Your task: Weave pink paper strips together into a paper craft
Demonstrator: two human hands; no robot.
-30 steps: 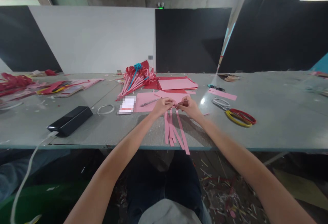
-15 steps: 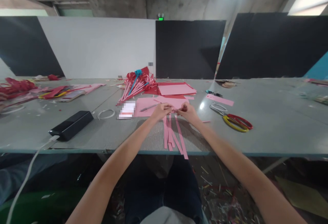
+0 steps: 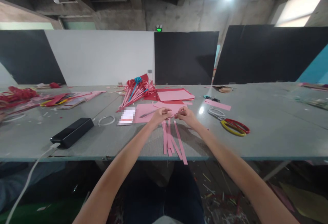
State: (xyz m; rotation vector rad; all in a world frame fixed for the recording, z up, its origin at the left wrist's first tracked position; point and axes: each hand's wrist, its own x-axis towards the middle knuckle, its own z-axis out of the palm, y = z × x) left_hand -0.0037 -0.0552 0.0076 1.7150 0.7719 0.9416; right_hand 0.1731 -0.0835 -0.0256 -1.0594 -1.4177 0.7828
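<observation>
left hand [image 3: 160, 114] + right hand [image 3: 186, 115]: both pinching pink paper strips [image 3: 171, 138] | fingertips too small/blurry for me to read | strip ends overhang table [image 3: 269, 138] edge

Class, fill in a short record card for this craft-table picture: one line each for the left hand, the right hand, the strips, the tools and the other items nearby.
Left hand: left hand pinches the top ends of the pink paper strips.
Right hand: right hand grips the same ends, close against the left.
Strips: fan out toward the table edge; one overhangs it.
Tools: scissors with red and yellow handles, right of the hands.
Nearby: pink paper sheets behind the hands; black power bank with white cable, left.
</observation>
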